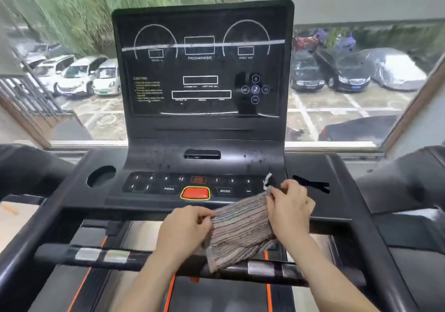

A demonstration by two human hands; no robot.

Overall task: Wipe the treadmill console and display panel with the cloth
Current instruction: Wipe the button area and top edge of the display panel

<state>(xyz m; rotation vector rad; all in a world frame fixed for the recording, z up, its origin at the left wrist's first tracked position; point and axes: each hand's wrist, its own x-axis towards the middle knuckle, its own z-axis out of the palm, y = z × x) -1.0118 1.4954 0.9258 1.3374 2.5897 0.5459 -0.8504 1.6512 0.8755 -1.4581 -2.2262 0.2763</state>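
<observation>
A striped brown and grey cloth hangs stretched between both hands, just in front of the black treadmill console. My left hand pinches its left edge. My right hand grips its upper right corner, where a white tag sticks up. The cloth's lower end drapes over the front handlebar. The dark upright display panel rises behind the button row, away from both hands. The cloth touches neither the buttons nor the display.
A red stop button sits mid-console, a round cup holder at its left, a black clip-like object on the right tray. Side handrails flank the console. A window behind shows parked cars.
</observation>
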